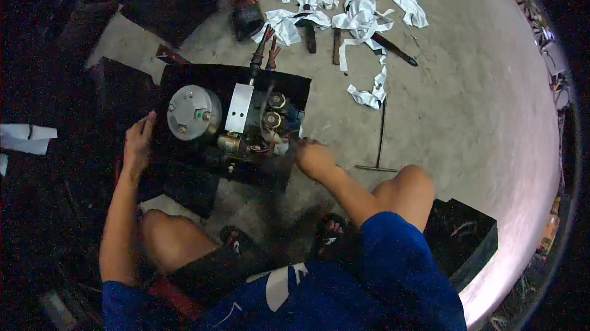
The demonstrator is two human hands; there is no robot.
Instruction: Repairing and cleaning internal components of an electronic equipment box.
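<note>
Work status: the motor-and-valve assembly (pixel 239 107) lies in front of me on a black base (pixel 297 85), with its components exposed. In place on it are the silver cylindrical motor (pixel 190 112), the aluminium block (pixel 239 109) with two dark holes, the two black coils (pixel 275 110) with round metal caps, and a brass-coloured cylindrical fitting (pixel 230 142). Dark cables (pixel 257 61) run off the far side. I judge the work to be partway through, at the near right corner, where my right hand is. Whether any fastener or lead there remains to be secured or freed cannot be determined; shadow and blur hide the detail.

Right hand (pixel 314 158): fingers curled, fingertips at the near right corner of the assembly, beside a pale, blurred piece (pixel 282 147). I cannot tell whether the fingers are clamped on that piece, on a tool, or only touching.

Left hand (pixel 139 140): placed at the left side of the black base, forefinger extended. I see nothing held; whether the hidden fingers grip the edge cannot be confirmed.

Items set aside: the T-handle tool (pixel 381 137) lies on the floor to the right, below the white rags (pixel 362 15).
</note>
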